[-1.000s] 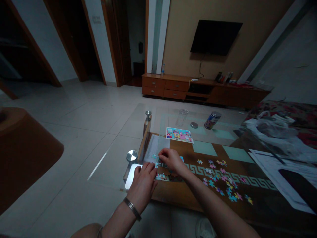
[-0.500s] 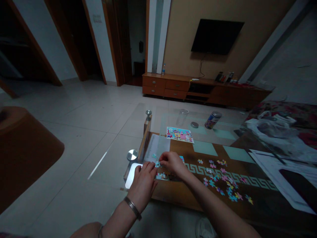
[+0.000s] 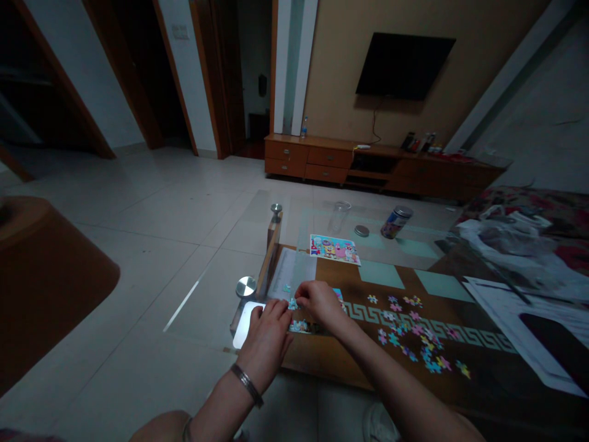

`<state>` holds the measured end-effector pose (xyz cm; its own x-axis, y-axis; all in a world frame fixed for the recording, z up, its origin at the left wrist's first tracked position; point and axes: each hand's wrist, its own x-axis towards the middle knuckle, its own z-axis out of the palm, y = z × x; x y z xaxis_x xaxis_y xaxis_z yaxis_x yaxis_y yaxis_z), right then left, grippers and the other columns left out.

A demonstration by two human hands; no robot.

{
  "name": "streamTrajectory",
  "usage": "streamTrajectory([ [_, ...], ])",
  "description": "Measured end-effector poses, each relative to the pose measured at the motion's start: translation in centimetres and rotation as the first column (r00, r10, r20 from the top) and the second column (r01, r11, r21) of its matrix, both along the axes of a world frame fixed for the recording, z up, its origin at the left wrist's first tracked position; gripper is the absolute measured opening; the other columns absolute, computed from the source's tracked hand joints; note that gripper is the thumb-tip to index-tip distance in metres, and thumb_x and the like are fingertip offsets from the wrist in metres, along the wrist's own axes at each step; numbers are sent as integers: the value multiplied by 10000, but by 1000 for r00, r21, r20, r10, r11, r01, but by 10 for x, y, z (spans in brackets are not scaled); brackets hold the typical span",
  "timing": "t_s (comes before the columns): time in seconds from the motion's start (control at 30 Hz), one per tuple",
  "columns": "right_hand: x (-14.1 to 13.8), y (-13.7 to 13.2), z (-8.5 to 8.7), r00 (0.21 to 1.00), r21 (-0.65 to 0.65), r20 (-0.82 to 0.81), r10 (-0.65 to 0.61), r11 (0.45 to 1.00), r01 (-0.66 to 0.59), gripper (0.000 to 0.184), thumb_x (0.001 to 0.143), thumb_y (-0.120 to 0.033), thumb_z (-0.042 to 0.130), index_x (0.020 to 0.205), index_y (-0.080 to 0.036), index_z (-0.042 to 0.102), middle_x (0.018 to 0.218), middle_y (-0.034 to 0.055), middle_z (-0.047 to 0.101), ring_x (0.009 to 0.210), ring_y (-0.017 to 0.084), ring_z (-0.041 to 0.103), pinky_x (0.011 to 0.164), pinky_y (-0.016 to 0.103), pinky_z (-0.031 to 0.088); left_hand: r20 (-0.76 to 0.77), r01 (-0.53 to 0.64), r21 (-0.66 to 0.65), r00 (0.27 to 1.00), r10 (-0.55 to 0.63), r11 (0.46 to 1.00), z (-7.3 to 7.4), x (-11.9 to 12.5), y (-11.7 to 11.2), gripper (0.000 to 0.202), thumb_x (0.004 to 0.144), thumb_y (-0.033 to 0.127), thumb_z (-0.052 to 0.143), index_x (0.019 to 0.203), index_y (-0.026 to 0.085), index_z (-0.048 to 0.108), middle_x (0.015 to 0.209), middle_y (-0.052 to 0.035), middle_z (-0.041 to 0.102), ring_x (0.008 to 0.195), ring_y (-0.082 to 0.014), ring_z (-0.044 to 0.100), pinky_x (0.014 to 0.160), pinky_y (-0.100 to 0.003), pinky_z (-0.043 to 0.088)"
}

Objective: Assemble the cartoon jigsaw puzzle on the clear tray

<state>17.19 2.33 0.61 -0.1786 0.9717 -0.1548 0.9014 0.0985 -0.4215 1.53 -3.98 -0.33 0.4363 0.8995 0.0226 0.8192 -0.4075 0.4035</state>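
Glass table: 2 hands flank 1 puzzle piece, 1 picture card beyond.

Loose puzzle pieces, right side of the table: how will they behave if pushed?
The loose puzzle pieces look small and flat, so probably light and more apt to slide than roll on the smooth glass tabletop. Their knobbed outlines sit crowded together, so pushing one may well drag neighbours along.
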Motion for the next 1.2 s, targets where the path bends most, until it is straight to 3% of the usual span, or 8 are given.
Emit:
streamTrajectory([
  [0.23, -1, -1, -2, 999, 13, 35, -1, 1000, 0, 149, 763, -153, 607, 830, -200, 732, 850, 58, 732, 816, 188, 647, 666, 246, 395, 15, 2, 13, 1000, -2, 1000, -3, 0, 0, 347, 804, 135, 506, 1141, 197, 562, 1320, -77, 527, 1238, -272, 421, 967, -470, 347],
  [0.5, 6, -2, 4, 999, 37, -45, -29, 999, 30, 132, 793, -137, 605, 839, -179, 722, 845, 47, 730, 805, 172, 645, 673, 236, 399, 63, 1, 57, 998, -5, 998, -6, -1, 1, 346, 787, 117, 537, 1121, 199, 571, 1278, -78, 552, 1221, -271, 447, 948, -469, 367],
  [0.7, 7, -8, 6, 1000, 22, 15, 15, 1000, -15, 146, 769, -143, 615, 860, -195, 717, 870, 45, 722, 839, 183, 636, 687, 246, 389, 124, -100, 168, 989, 79, 981, -6, -8, 7, 307, 822, 93, 500, 1093, 211, 583, 1215, -76, 587, 1182, -249, 487, 936, -447, 386],
  [0.83, 4, -13, 6, 996, 19, 87, 22, 1000, -24, 164, 769, -209, 650, 923, -194, 700, 932, 60, 702, 870, 199, 625, 686, 258, 382, 117, -148, 167, 985, 129, 975, -6, -12, 9, 287, 825, 93, 504, 1069, 213, 595, 1169, -73, 604, 1147, -246, 509, 914, -443, 396],
  [1.2, -1, -15, 7, 987, 23, 152, 46, 999, -50, 166, 778, -195, 656, 941, -188, 688, 985, 79, 671, 905, 210, 621, 697, 258, 387, 25, -18, 42, 1000, 17, 999, 3, 2, -1, 351, 820, 183, 563, 1170, 210, 545, 1302, -71, 535, 1229, -259, 432, 965, -445, 353],
])
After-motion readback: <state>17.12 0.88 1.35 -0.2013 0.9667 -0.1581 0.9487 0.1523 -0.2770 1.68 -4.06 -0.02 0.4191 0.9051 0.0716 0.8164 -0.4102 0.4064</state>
